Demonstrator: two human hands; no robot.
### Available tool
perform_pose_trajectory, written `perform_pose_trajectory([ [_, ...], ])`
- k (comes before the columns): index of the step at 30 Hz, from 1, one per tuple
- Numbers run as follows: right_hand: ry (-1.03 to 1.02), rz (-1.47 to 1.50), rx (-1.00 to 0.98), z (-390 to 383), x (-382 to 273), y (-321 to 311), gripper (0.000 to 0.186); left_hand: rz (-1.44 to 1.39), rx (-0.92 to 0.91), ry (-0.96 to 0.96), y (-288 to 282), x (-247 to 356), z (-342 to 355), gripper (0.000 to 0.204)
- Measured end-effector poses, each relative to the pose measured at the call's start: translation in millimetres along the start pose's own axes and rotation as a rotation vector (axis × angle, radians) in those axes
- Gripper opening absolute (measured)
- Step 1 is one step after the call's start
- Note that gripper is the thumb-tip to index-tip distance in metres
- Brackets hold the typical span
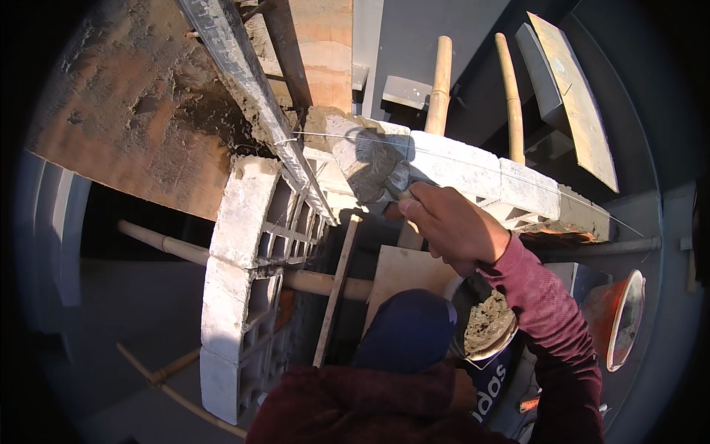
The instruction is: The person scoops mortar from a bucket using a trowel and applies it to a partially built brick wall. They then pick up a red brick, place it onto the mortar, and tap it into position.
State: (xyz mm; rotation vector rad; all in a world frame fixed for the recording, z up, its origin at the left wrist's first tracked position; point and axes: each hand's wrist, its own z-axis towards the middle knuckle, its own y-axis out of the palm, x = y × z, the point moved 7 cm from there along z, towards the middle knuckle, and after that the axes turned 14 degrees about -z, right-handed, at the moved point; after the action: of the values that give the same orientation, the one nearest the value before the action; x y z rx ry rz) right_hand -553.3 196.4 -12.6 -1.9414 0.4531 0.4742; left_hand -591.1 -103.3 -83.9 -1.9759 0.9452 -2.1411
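Note:
My right hand [451,226] is closed around the handle of a trowel [398,180]. Wet grey mortar covers much of the blade, over the corner where the block wall [458,159] begins. A taut string [473,160] runs along that wall's top. Below my right forearm stands a bucket [510,342] with mortar [488,325] in it. Of my left hand [464,392], only a small patch of skin shows past the maroon sleeve, close under the bucket; its fingers are hidden.
A mortar-smeared board [148,159] lies at upper left beside a slanting, mortar-spattered straight bar [248,81]. Hollow blocks [229,296] are stacked at left. Bamboo poles [439,85], a wooden strip [336,292] and an orange bucket [606,314] are around me.

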Motion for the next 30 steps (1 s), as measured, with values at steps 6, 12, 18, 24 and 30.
perform_pose_trajectory([
  [6,-0.530,-0.428,-0.001,28.1,-44.3,2.1,0.035,0.021,-0.037,0.008,0.7,1.2,3.7,0.011],
  [12,-0.200,-0.466,0.072,14.5,-29.9,4.5,0.032,-0.002,-0.002,0.020,-6.7,1.7,-0.3,0.012],
  [18,-0.274,-0.366,0.118,4.4,-7.4,-6.0,0.034,-0.007,-0.065,0.032,-1.7,4.8,-0.4,0.011],
  [24,-0.040,-0.215,0.091,-29.0,10.5,-6.4,0.030,0.023,-0.057,-0.042,0.2,4.3,-4.1,0.010],
  [30,-0.148,-0.281,0.249,-10.2,-6.5,27.0,0.029,0.036,-0.047,-0.097,0.0,5.2,-4.2,0.010],
])
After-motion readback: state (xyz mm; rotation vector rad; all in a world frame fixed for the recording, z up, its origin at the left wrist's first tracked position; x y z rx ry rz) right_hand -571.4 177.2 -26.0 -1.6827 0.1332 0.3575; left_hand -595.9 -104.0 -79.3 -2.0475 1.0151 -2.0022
